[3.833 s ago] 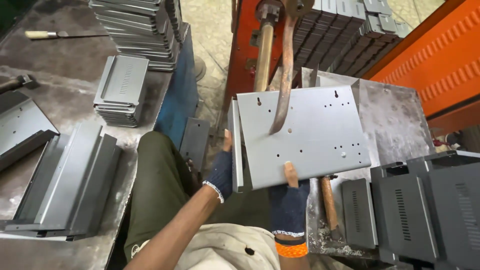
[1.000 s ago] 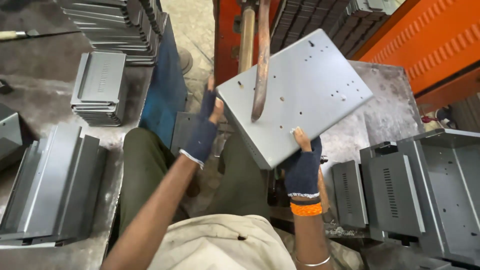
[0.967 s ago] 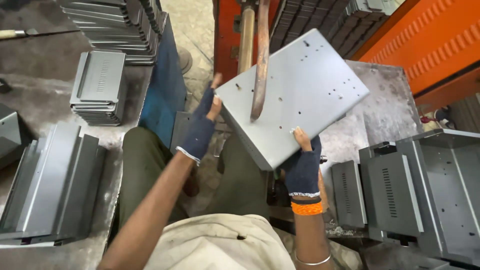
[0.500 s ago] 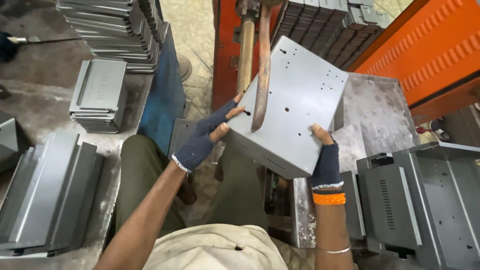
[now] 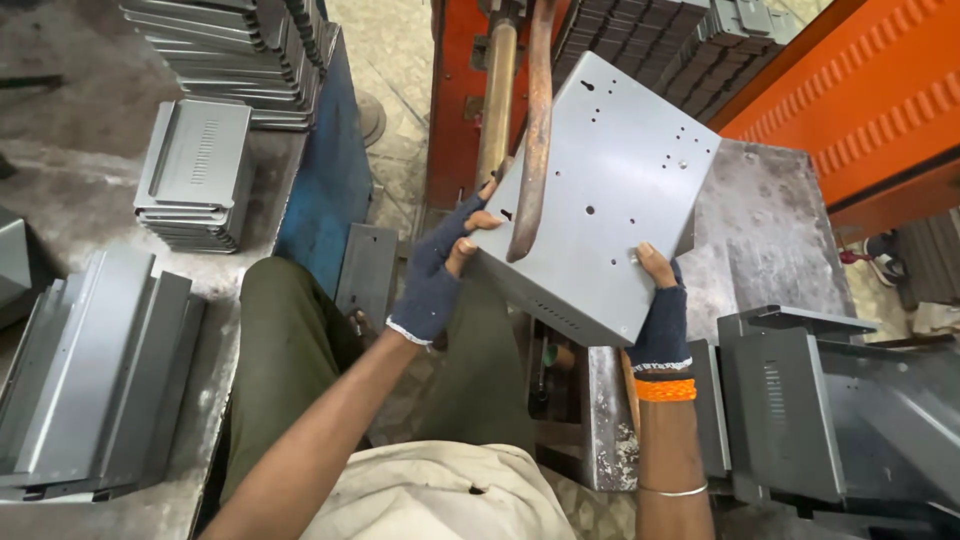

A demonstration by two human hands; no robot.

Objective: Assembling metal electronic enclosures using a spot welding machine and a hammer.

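Both my hands hold a grey sheet-metal panel (image 5: 615,190) with small holes and folded edges, tilted under the curved copper arm (image 5: 535,130) of an orange spot-welding machine. My left hand (image 5: 440,265), in a dark fingerless glove, grips the panel's left edge beside the copper arm. My right hand (image 5: 655,300), gloved the same way with an orange wristband, grips the panel's lower right corner. The copper arm crosses in front of the panel's left part.
Stacks of grey metal parts (image 5: 195,180) lie on the worn table at left, with long folded pieces (image 5: 90,370) nearer me. Dark vented panels (image 5: 790,400) stand at right. A grey machine bed (image 5: 760,210) and the orange machine housing (image 5: 850,90) lie behind the panel.
The panel has turned clockwise and tipped more upright under the copper arm. My right hand shifted along its lower edge to the corner; my left hand stayed on the left edge.
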